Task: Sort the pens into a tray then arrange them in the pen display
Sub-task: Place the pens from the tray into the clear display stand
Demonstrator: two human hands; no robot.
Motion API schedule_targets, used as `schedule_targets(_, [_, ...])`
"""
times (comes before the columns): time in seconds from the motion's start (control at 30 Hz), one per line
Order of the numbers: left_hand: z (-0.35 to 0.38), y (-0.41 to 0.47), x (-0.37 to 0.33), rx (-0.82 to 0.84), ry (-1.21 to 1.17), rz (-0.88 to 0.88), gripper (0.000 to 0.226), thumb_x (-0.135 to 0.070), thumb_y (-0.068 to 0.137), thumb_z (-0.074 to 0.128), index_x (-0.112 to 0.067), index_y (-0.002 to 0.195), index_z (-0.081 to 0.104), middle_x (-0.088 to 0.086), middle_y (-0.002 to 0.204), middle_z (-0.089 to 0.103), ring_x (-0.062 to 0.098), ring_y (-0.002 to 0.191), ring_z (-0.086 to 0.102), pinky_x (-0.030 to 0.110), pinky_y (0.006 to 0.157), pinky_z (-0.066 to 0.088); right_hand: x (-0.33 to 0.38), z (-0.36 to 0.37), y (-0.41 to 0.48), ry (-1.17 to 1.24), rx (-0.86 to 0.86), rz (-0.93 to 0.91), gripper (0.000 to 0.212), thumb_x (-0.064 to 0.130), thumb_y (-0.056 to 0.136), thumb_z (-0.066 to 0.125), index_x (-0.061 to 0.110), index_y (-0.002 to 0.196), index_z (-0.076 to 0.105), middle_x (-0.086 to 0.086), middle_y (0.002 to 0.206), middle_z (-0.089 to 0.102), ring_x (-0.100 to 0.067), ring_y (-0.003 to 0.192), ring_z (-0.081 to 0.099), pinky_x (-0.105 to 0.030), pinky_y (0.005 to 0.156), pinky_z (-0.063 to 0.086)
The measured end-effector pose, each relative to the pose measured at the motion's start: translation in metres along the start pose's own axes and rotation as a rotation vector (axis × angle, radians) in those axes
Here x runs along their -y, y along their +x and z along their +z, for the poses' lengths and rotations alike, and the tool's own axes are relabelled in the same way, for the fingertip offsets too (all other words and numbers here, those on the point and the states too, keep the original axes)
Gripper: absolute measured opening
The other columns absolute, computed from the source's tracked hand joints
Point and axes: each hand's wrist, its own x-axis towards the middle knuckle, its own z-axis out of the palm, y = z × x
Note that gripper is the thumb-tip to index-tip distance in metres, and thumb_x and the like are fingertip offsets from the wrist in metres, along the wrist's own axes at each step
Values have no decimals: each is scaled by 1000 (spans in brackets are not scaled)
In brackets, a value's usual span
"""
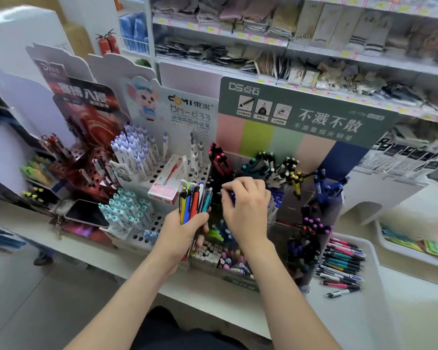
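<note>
Yellow, blue and red pens [194,202] gripped upright in left hand [182,236]; at its 3 o'clock, right hand [247,210] pinches a purple pen [232,197] over the display [286,215].

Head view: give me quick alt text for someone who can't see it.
The left hand grips a bundle of coloured pens upright, while the right hand pinches a dark pen above the compartmented pen display on a shop counter. Loose pens lie in a white tray to the right; a phone lies to the left.
</note>
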Motion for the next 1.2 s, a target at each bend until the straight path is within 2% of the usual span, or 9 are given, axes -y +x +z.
schedule_targets(0.2, [2,-3,0,59,-21,6,28,-21,102,69,5,112,66,11,80,67,19,53,53,30,48,44,8,-21,-4,197,-59,76,26,24,101,59,21,117,78,7,110,69,-15,103,56,-40,87,46])
schedule_targets(0.3, [3,-4,0,147,-19,24,22,-27,99,74,-5,98,69,14,81,67,21,53,52,30,49,44,25,-41,-15,569,52,307,24,26,104,63,22,123,76,11,92,74,-9,81,65,-34,79,56])
schedule_targets(0.4, [7,-5,3,224,5,28,24,-30,94,77,-7,95,69,17,79,67,23,50,52,30,47,43,29,-43,-31,745,175,510,20,30,104,65,31,122,74,8,95,78,-10,89,73,-43,85,61])
schedule_targets(0.47, [13,-6,5,214,39,18,26,-27,97,75,-3,104,69,17,81,71,24,53,55,30,48,44,27,-46,-37,793,121,577,18,24,105,63,30,119,73,6,98,78,-12,95,74,-45,89,61])
schedule_targets(0.57, [26,-8,5,154,100,32,15,-18,103,69,-9,115,72,13,90,78,23,57,63,30,48,44,20,-62,-34,821,-122,616,18,16,109,57,24,121,68,3,95,77,-14,95,73,-32,87,59])
schedule_targets(0.67, [36,-7,0,115,187,75,13,-20,103,69,-18,116,72,9,92,80,22,58,63,29,52,50,13,-81,-24,780,-399,559,17,14,112,51,16,125,61,1,98,77,-14,96,73,-23,84,55])
schedule_targets(0.8, [43,-4,-8,73,224,97,23,-29,99,75,-11,111,67,3,76,77,18,58,61,32,60,53,3,-95,-1,686,-564,366,18,5,111,51,3,127,58,-6,111,75,-20,107,74,-30,94,56])
schedule_targets(1.0, [52,-4,-20,108,131,100,25,-29,99,75,-15,114,60,8,90,78,20,60,60,35,61,51,-21,-73,38,223,-274,22,23,10,106,62,10,129,62,-2,105,71,-19,94,68,-35,90,51])
schedule_targets(1.2, [54,-4,-24,117,50,67,20,-18,104,67,-1,112,59,9,86,75,19,55,57,34,52,48,-41,-54,44,-171,-182,-24,10,30,101,68,22,106,72,5,106,73,-29,108,57,-43,84,37])
